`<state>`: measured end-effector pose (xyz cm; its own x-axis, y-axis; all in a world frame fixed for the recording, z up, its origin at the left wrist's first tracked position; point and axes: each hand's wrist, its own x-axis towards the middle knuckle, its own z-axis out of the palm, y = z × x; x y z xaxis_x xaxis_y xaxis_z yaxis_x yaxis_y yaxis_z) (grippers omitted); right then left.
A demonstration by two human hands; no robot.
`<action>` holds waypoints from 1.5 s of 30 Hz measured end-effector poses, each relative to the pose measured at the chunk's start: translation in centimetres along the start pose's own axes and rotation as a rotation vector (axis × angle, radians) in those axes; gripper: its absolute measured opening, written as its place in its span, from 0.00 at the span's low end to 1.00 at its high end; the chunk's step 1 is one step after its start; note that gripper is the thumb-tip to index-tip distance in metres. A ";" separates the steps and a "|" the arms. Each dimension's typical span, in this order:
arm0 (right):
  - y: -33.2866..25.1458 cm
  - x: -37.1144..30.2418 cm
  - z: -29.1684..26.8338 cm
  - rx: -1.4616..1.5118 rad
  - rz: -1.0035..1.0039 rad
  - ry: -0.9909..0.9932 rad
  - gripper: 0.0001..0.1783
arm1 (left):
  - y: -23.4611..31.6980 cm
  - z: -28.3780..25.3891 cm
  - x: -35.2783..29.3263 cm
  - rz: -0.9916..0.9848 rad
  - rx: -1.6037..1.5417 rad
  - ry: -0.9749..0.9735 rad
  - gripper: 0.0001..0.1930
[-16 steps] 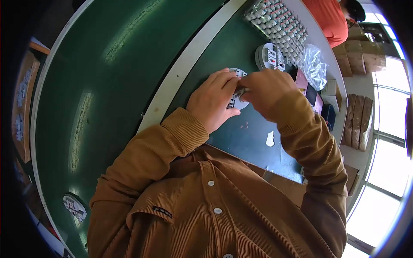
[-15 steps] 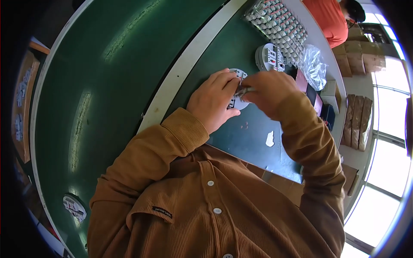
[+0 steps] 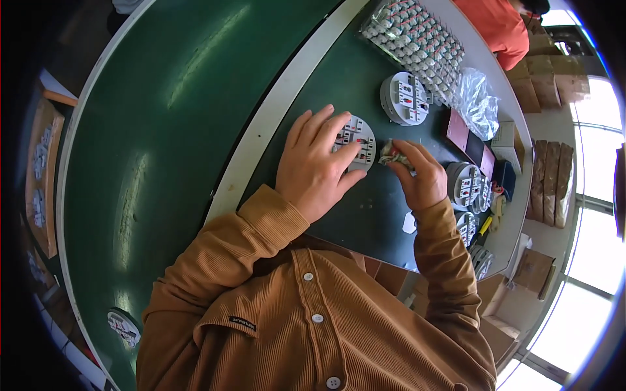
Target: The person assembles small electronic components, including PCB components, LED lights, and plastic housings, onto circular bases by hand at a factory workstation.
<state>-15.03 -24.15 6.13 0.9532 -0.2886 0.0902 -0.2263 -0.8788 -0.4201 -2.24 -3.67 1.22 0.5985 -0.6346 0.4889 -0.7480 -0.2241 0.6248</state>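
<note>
A round white disc with small grey, black and red parts (image 3: pixel 365 151) lies on the dark green table. My left hand (image 3: pixel 314 168) covers its left side, the fingers stretched and spread over it and the thumb by its lower edge. Just right of the disc, apart from it, my right hand (image 3: pixel 422 177) pinches a crumpled cloth (image 3: pixel 392 155), pale with reddish and greenish patches. The cloth's lower part is hidden by my fingers. A thicker stack of similar discs (image 3: pixel 405 98) sits beyond, up and to the right.
A tray of several small white parts (image 3: pixel 417 42) stands at the far side, with clear plastic wrap (image 3: pixel 478 104) beside it. More disc stacks (image 3: pixel 464 186) line the right edge. Left runs a green conveyor belt (image 3: pixel 163 130) carrying one disc (image 3: pixel 124 328). A person in orange (image 3: pixel 499 29) is beyond.
My right hand has moved down and right off the disc with the cloth. My left hand has shifted slightly left with its fingers more spread, and more of the disc shows.
</note>
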 end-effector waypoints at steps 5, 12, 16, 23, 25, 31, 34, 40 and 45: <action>-1.0 0.5 0.5 -0.269 -0.207 0.174 0.20 | -1.2 1.2 -0.2 -0.016 0.115 -0.014 0.29; -2.3 3.3 1.4 0.230 -0.263 -0.169 0.14 | -0.9 0.1 -0.5 -0.080 -0.102 -0.150 0.39; -2.2 4.6 1.0 0.178 -0.386 -0.258 0.10 | -1.5 0.3 -1.1 -0.111 -0.085 -0.164 0.44; -4.2 1.9 3.7 0.021 -0.173 0.028 0.04 | -1.6 -0.2 -0.9 -0.043 -0.098 -0.161 0.45; -4.3 1.8 3.7 0.071 -0.143 0.030 0.03 | -1.7 -0.2 -0.8 -0.052 -0.086 -0.171 0.45; -3.3 1.9 4.6 0.156 -0.189 0.052 0.04 | -1.9 -0.2 -0.7 -0.038 -0.099 -0.144 0.45; -3.5 0.8 2.5 0.439 -0.095 0.053 0.26 | -2.0 -1.2 -0.4 -0.042 -0.246 -0.128 0.45; -6.5 2.1 4.0 2.057 0.405 0.027 0.41 | -0.2 -3.9 0.7 -0.003 -0.369 -0.080 0.44; -6.5 5.4 7.8 2.086 0.365 -0.202 0.49 | -0.9 -4.2 1.6 0.114 -0.050 0.044 0.33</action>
<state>-6.88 -17.03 2.31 0.9640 -0.1467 -0.2218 0.0040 0.8419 -0.5396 0.58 -1.35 3.98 0.5234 -0.6207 0.5838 -0.7971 -0.1144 0.5929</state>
